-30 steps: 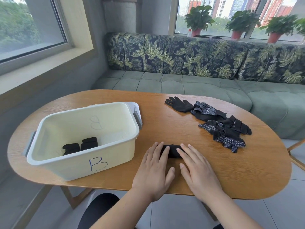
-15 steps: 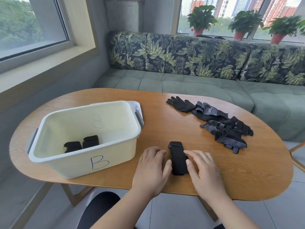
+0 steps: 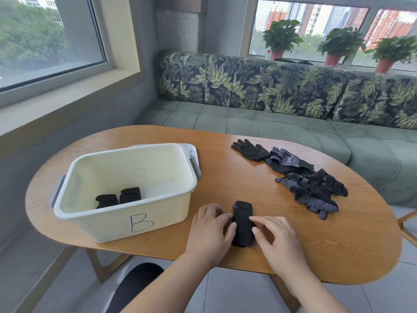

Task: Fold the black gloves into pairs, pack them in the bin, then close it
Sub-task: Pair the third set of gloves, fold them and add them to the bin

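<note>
A folded black glove pair (image 3: 242,222) lies lengthwise near the table's front edge. My left hand (image 3: 209,233) presses against its left side with curled fingers. My right hand (image 3: 275,238) touches its right side with thumb and fingertips. A cream bin marked "B" (image 3: 144,220) stands at the left with two folded glove pairs (image 3: 118,197) inside. A pile of loose black gloves (image 3: 302,177) with white dots lies at the right.
The bin's white lid (image 3: 191,151) sits behind or under the bin's far right corner. The oval wooden table (image 3: 225,177) has a green sofa (image 3: 293,123) behind it. A windowsill runs along the left wall.
Both hands slid back toward me, from flat on top of the folded pair to its two sides, uncovering it. The pair now lies lengthwise between them.
</note>
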